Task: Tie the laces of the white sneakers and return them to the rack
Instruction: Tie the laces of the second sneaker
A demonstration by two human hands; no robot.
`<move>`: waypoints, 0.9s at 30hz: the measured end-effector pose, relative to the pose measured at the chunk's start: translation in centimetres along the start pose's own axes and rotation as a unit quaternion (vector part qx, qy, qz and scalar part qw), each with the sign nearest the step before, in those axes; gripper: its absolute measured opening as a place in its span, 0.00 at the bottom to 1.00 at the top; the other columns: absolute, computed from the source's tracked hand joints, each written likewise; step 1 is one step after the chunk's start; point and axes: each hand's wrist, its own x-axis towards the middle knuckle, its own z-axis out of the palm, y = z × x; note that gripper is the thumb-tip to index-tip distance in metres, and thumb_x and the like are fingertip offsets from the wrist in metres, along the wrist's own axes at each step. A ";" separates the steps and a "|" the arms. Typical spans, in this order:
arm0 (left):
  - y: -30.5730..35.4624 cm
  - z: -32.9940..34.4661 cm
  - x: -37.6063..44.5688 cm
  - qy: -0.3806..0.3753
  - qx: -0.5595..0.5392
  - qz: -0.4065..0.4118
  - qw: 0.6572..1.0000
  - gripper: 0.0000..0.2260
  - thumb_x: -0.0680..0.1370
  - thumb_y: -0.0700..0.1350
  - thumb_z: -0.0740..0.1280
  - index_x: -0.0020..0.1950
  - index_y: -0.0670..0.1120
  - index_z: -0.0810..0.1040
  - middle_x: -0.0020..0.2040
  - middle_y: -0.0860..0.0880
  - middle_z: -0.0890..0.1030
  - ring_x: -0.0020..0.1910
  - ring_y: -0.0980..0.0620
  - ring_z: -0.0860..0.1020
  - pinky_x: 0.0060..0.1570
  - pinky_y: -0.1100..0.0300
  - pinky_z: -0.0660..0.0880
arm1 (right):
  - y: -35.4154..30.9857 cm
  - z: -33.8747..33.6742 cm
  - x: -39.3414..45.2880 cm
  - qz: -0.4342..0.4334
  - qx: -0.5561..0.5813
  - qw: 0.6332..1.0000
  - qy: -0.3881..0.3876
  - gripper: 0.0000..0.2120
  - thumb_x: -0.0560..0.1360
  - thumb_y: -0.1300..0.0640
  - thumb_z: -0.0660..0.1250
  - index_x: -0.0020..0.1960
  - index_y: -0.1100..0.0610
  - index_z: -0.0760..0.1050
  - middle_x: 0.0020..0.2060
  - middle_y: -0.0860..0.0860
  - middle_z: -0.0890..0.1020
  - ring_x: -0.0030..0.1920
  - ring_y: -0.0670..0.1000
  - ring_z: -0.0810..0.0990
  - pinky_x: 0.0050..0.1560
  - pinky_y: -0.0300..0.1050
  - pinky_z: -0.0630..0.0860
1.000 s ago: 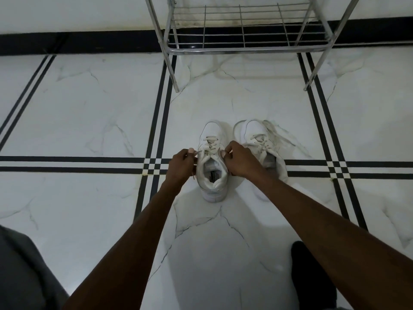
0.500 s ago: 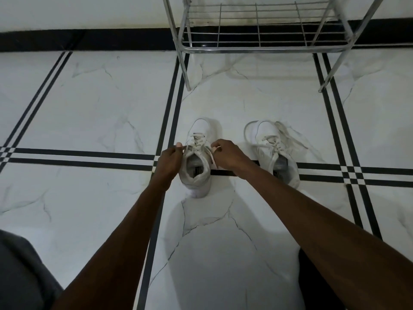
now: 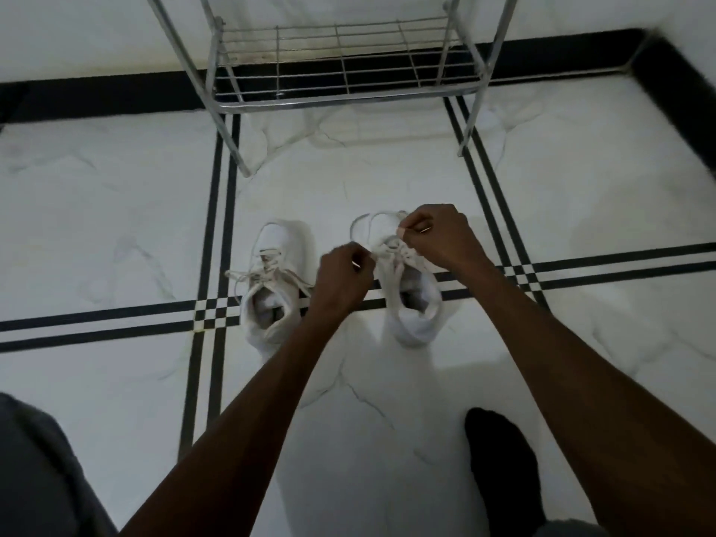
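Bare floor (image 3: 348, 180) between sneakers (image 3: 275, 281) and rack (image 3: 341, 98).

— What was the person wearing on the arms?

— Nothing that showed. Both forearms were bare right up to the bottom edge of the picture, with no sleeve, watch or band on either wrist.

— And the hands?

— The left hand (image 3: 341, 281) and the right hand (image 3: 439, 236) were bare too, no gloves. A thin pale glint showed on a finger of each; too small to tell what it was.

— Anything lower down?

— A grey trouser leg (image 3: 35, 470) filled the bottom left corner, plain cloth without markings. Near the bottom right was a black sock (image 3: 501, 467), plain and dark, and a sliver of the same grey cloth sat beside it at the frame's edge
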 end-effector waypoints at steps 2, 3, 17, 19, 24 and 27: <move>0.1 2.1 -0.3 -0.077 -0.060 -0.048 0.994 0.16 0.76 0.55 0.70 0.54 0.43 0.83 0.51 0.47 0.86 0.46 0.49 0.85 0.50 0.51 0.83 | 1.8 -1.3 -0.2 0.030 -0.030 0.999 -0.012 0.05 0.72 0.58 0.74 0.48 0.57 0.85 0.47 0.52 0.87 0.50 0.51 0.85 0.53 0.43 0.80; -0.1 2.9 -0.2 -0.083 -0.064 -0.051 0.993 0.21 0.74 0.59 0.71 0.57 0.44 0.83 0.52 0.46 0.85 0.47 0.48 0.85 0.50 0.47 0.84 | 2.7 -1.6 -0.3 0.051 -0.039 0.997 -0.031 0.07 0.72 0.57 0.74 0.49 0.57 0.85 0.48 0.52 0.87 0.52 0.52 0.85 0.54 0.44 0.80; -0.6 1.9 0.4 -0.052 -0.058 -0.032 0.996 0.24 0.71 0.52 0.78 0.66 0.49 0.81 0.57 0.47 0.81 0.52 0.46 0.84 0.55 0.45 0.82 | 4.3 2.6 -2.4 0.002 -0.038 0.996 -0.082 0.17 0.74 0.56 0.73 0.61 0.58 0.80 0.55 0.53 0.85 0.54 0.53 0.83 0.52 0.42 0.78; -0.9 0.6 0.8 -0.054 -0.074 -0.054 0.994 0.20 0.71 0.51 0.79 0.61 0.47 0.84 0.55 0.45 0.84 0.49 0.46 0.85 0.55 0.45 0.82 | 3.6 2.9 -2.3 0.007 -0.006 0.996 -0.093 0.21 0.72 0.50 0.75 0.63 0.55 0.79 0.52 0.49 0.84 0.51 0.49 0.82 0.45 0.37 0.76; -1.7 -0.7 0.9 -0.004 -0.057 -0.045 0.997 0.10 0.71 0.46 0.80 0.49 0.43 0.87 0.45 0.45 0.87 0.43 0.49 0.86 0.48 0.46 0.84 | 2.2 4.0 -1.9 0.047 0.048 0.994 -0.088 0.16 0.74 0.46 0.73 0.55 0.56 0.82 0.52 0.52 0.85 0.53 0.51 0.83 0.54 0.49 0.81; -1.7 -0.7 0.5 0.029 -0.035 -0.015 0.999 0.06 0.73 0.44 0.78 0.45 0.43 0.85 0.41 0.47 0.86 0.39 0.49 0.85 0.41 0.47 0.84 | 1.4 4.8 -1.6 0.059 0.049 0.993 -0.087 0.12 0.74 0.52 0.73 0.54 0.58 0.81 0.52 0.54 0.85 0.54 0.53 0.82 0.51 0.45 0.77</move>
